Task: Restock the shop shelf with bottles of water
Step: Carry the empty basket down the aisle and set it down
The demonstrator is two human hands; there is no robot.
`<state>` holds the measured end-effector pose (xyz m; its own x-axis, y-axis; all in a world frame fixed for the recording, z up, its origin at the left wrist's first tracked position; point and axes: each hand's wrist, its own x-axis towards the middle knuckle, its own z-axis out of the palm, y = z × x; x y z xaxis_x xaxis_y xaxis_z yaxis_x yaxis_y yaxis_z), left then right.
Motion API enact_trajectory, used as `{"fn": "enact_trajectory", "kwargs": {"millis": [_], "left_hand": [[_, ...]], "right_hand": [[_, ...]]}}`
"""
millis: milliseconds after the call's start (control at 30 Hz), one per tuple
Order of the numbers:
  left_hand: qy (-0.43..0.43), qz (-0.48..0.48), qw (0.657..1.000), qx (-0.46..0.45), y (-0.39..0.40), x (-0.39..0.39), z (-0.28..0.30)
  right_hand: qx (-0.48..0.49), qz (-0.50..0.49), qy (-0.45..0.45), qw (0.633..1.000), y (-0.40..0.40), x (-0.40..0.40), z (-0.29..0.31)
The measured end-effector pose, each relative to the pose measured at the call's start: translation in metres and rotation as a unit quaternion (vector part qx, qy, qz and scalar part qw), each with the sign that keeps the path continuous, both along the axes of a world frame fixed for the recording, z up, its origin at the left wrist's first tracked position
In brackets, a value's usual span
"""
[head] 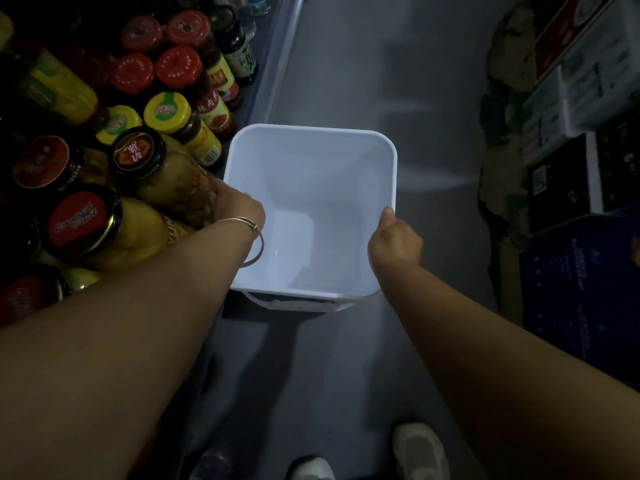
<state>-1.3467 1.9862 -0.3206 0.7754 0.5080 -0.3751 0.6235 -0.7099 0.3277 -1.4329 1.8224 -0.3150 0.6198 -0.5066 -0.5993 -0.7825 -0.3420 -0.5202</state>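
Bottles of water point(258, 1) barely show at frame top. White square plastic bin point(311, 161), smooth, holds nothing; left hand point(235, 207) and right hand point(394, 240) curl over its side rims. Glossy lidded jars point(138, 154) crowd the shelf at left.

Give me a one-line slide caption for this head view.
Both hands, left and right, hold an empty white bin by its rim above the aisle floor, beside a shelf of jars.

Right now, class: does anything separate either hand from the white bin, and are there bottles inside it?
Nothing visible does. The left hand and right hand both grip the white bin directly at opposite rims. Its inside shows no bottles.
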Motion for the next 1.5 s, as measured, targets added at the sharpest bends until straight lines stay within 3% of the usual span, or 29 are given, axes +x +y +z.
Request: {"fn": "enact_trajectory", "kwargs": {"millis": [133, 267, 367, 667, 1067, 1500], "left_hand": [[-0.007, -0.042, 0.999, -0.008, -0.002, -0.01, 0.014], [0.005, -0.106, 0.994, -0.016, -0.002, -0.025, 0.036], [-0.014, -0.155, 0.988, -0.016, -0.002, -0.044, 0.066], [-0.067, -0.24, 0.968, 0.031, 0.004, -0.132, 0.177], [-0.093, -0.213, 0.968, 0.098, 0.028, -0.298, 0.266], [-0.085, -0.159, 0.979, 0.092, 0.107, -0.479, 0.269]], "right_hand": [[0.035, -0.037, -0.002, 0.999, 0.006, 0.002, 0.008], [-0.057, 0.083, -0.061, 0.993, 0.012, -0.003, 0.03], [-0.143, 0.205, -0.085, 0.965, 0.014, -0.013, 0.064], [-0.278, 0.379, -0.116, 0.875, 0.03, -0.068, 0.183], [-0.301, 0.501, -0.172, 0.793, 0.055, -0.199, 0.258], [-0.261, 0.571, -0.184, 0.757, 0.127, -0.35, 0.253]]}}
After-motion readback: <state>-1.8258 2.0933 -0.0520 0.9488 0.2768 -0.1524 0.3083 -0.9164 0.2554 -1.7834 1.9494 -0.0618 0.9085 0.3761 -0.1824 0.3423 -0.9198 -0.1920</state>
